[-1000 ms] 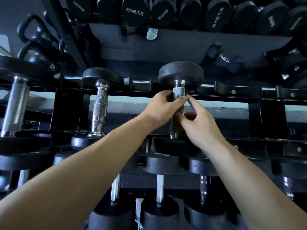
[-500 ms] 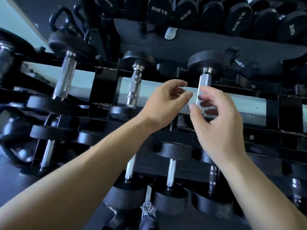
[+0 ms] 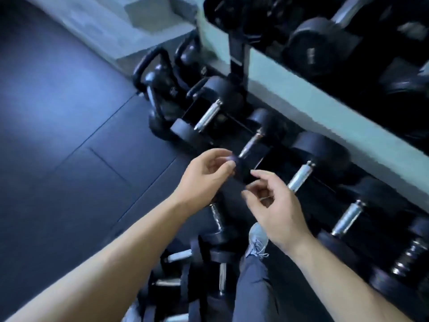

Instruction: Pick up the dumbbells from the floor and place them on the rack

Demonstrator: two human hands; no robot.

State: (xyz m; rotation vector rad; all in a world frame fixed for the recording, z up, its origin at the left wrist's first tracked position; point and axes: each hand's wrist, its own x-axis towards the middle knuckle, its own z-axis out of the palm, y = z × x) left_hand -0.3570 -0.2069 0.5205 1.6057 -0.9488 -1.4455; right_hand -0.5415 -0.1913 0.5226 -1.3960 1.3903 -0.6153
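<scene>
Hovering empty over the lowest shelf

Hovering side by side, both hands hang in front of the rack [image 3: 238, 54] with nothing in either. The left hand [image 3: 204, 176] has its fingers [image 3: 222, 152] loosely curled and a little apart, thumb near the forefinger but not pinching anything. The right hand [image 3: 276, 205] is likewise half-curled, its fingers [image 3: 261, 174] spread slightly and empty. Both bare forearms reach in from the bottom of the view.

Behind the hands, the bottom shelf holds a row of black dumbbells with chrome handles; one racked dumbbell [image 3: 301, 175] lies just beyond the right hand, and another [image 3: 207, 115] sits further left, near the rack's upright post. Kettlebells [image 3: 160, 77] stand on the floor just left of that post.

Several floor dumbbells [image 3: 220, 228] lie in a loose cluster on the dark rubber floor [image 3: 69, 135], below the hands and between the arms, apart from the rack. A grey trouser leg and a light shoe [image 3: 257, 238] stand just beside that cluster. Motion blur softens the upper shelves, so the markings there cannot be read.
</scene>
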